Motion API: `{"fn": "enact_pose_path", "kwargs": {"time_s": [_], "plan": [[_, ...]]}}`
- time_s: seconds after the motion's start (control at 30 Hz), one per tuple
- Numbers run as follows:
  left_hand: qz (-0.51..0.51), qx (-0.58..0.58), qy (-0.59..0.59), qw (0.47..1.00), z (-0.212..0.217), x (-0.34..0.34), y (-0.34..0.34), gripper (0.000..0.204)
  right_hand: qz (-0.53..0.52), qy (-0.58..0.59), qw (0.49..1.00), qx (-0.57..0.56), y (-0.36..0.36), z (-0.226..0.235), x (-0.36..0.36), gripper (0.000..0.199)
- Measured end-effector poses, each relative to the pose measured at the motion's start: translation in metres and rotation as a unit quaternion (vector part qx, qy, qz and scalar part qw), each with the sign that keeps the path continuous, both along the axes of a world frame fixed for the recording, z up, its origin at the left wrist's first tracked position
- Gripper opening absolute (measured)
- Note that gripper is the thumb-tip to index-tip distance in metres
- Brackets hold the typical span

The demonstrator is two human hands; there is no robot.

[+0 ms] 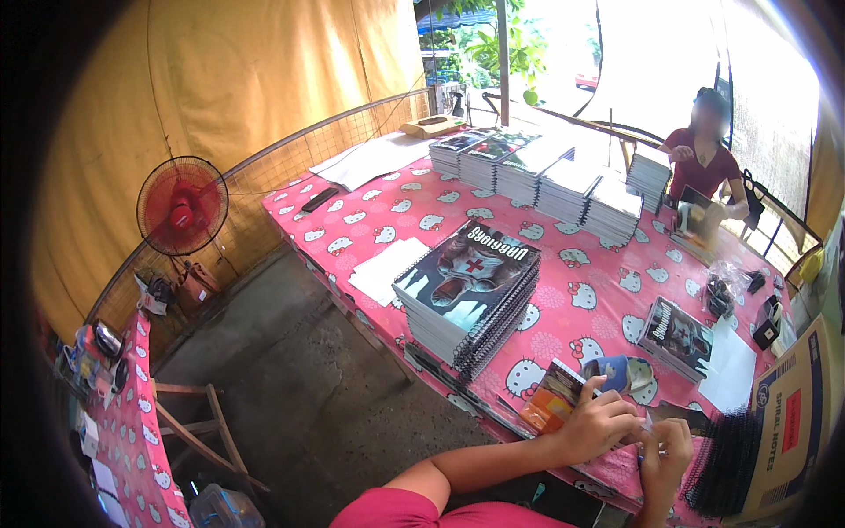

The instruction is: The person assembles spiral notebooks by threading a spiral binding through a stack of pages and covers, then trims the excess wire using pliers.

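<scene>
My left hand [600, 424] and my right hand [666, 451] meet over the table's near right edge. Both are closed, fingertips together around a small pale piece [649, 424] too small to make out. Under my left wrist lies a notebook with an orange and dark cover [550, 407]. Just beyond my hands is a blue and tan patterned round item [623, 373]. To the right of my right hand lies a bunch of black spiral binding coils [723, 465], against a cardboard box [788, 422].
A tall stack of spiral notebooks [471, 290] stands mid-table, with a smaller stack [676, 339] to its right. Several paper stacks [563, 189] line the far side, where a person [704, 163] handles a dark-covered book [694, 224]. A red fan [182, 207] stands left.
</scene>
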State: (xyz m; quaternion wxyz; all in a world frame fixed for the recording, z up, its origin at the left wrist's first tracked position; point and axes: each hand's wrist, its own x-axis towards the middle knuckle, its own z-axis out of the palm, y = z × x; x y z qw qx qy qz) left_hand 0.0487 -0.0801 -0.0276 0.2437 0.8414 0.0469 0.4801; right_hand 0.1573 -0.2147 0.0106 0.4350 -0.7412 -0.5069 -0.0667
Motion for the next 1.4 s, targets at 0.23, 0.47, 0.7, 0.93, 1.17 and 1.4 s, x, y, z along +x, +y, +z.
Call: {"fn": "enact_pose_path", "kwargs": {"time_s": [0.23, 0.47, 0.7, 0.93, 1.17, 1.4], "plan": [[0.006, 0.003, 0.002, 1.0, 0.001, -0.003, -0.002, 0.018, 0.006, -0.032, 0.998, -0.045, 0.001, 0.009, -0.001, 0.01], [0.043, -0.008, 0.009, 0.999, 0.009, -0.004, -0.007, 0.016, 0.125, -0.043, 0.987, -0.086, 0.053, 0.0, 0.094, 0.017], [0.022, 0.017, 0.068, 0.997, 0.004, -0.004, 0.005, 0.035, 0.168, -0.15, 0.937, -0.266, 0.089, -0.088, 0.135, 0.045], [0.067, -0.001, 0.039, 0.997, 0.007, -0.002, 0.0, 0.032, 0.127, -0.204, 0.965, -0.109, 0.091, -0.075, 0.103, 0.04], [0.044, -0.021, 0.082, 0.995, 0.01, -0.005, 0.003, 0.03, 0.054, 0.046, 0.991, -0.117, 0.085, -0.086, 0.123, 0.038], [0.031, -0.006, 0.046, 0.998, 0.005, -0.002, 0.005, 0.024, 0.257, 0.164, 0.952, -0.032, -0.002, -0.032, 0.108, 0.022]]}}
